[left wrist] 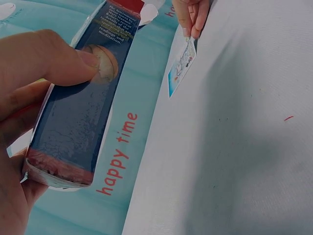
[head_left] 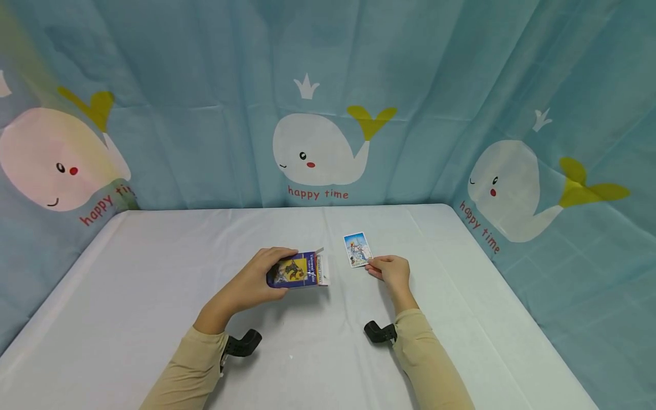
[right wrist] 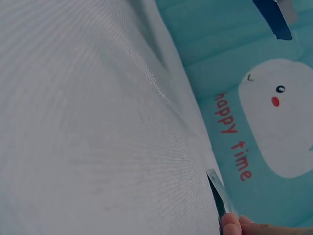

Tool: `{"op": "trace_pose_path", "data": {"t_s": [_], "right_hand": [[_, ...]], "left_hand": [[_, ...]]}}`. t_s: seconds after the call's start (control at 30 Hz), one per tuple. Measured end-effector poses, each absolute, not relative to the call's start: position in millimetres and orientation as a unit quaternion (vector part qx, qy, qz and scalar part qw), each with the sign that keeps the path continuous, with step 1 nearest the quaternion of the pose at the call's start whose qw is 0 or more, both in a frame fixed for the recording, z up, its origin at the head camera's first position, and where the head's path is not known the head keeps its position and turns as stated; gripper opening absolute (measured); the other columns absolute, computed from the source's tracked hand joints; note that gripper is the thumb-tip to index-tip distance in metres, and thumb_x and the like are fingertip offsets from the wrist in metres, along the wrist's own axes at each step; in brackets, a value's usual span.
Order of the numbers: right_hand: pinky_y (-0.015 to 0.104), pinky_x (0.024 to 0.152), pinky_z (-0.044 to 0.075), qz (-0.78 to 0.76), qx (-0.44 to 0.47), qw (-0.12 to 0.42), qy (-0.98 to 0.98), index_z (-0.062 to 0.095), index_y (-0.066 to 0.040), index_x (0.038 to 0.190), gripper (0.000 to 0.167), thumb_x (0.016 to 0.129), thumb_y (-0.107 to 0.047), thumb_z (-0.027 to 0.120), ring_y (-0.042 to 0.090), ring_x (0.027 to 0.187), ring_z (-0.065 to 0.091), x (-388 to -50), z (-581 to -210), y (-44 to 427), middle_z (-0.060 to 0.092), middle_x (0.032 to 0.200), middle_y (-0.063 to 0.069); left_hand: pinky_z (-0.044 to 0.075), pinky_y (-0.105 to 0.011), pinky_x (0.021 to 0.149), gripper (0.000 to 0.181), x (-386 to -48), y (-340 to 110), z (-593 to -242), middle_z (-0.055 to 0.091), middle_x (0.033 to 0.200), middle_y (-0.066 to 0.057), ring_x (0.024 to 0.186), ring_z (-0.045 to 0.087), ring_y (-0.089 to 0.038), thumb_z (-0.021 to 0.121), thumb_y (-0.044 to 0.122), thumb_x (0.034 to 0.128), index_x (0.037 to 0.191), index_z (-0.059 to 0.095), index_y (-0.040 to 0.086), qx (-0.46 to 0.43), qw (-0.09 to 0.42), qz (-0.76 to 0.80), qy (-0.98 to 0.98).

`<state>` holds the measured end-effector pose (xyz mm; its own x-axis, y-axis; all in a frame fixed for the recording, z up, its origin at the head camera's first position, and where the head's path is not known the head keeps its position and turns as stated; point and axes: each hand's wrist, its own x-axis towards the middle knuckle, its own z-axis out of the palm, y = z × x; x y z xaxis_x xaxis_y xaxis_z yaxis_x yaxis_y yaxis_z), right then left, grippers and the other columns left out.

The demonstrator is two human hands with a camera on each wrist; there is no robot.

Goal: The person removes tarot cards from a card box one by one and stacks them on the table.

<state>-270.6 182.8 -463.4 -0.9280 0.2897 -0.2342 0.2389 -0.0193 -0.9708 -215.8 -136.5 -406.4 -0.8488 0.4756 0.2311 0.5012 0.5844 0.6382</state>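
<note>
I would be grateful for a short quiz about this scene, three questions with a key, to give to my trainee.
1. Fill in: the right grip pinches a ____.
2. True or false: the left grip holds nothing.
3. Choose: seen in the head view, the white flaps of the box stick out at its
a) left end
b) right end
c) near long side

Key
1. card
2. False; it holds the box.
3. b
</note>
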Motion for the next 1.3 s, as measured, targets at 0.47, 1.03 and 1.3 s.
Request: {"op": "trace_pose_path", "data": {"t_s": [0.47, 1.03, 1.3], "right_hand": [[0.02, 0.059, 0.056, 0.666, -0.192, 0.023, -0.72, 0.064, 0.017, 0.104, 0.022, 0.087, 0.003, 0.07, 0.007, 0.055, 0.068, -273.8, -464.8, 184.0, 0.072, 0.067, 0.009], [0.021, 0.062, 0.057, 0.678, -0.177, 0.038, -0.712, 0.066, 0.017, 0.111, 0.03, 0.085, 0.003, 0.073, 0.007, 0.058, 0.068, -263.5, -445.9, 182.9, 0.071, 0.074, 0.004], [0.023, 0.067, 0.058, 0.665, -0.116, 0.038, -0.737, 0.069, 0.013, 0.109, 0.028, 0.087, -0.003, 0.073, 0.009, 0.069, 0.072, -251.0, -424.4, 170.2, 0.074, 0.092, 0.016]], "left_hand": [[0.044, -0.051, 0.099, 0.073, -215.5, -137.9, -406.1, 0.052, 0.145, -0.01, 0.128, 0.046, -0.03, 0.079, 0.009, 0.0784, 0.145, 0.049, 0.012, -0.271, 0.018, -0.365, -0.891], [0.044, -0.051, 0.1, 0.074, -215.0, -136.7, -403.7, 0.053, 0.145, -0.009, 0.128, 0.046, -0.03, 0.08, 0.009, 0.0776, 0.145, 0.05, 0.013, -0.274, 0.021, -0.37, -0.888], [0.044, -0.052, 0.1, 0.073, -215.0, -137.2, -404.9, 0.053, 0.144, -0.009, 0.129, 0.046, -0.03, 0.08, 0.008, 0.0783, 0.145, 0.05, 0.012, -0.276, 0.023, -0.366, -0.889]]}}
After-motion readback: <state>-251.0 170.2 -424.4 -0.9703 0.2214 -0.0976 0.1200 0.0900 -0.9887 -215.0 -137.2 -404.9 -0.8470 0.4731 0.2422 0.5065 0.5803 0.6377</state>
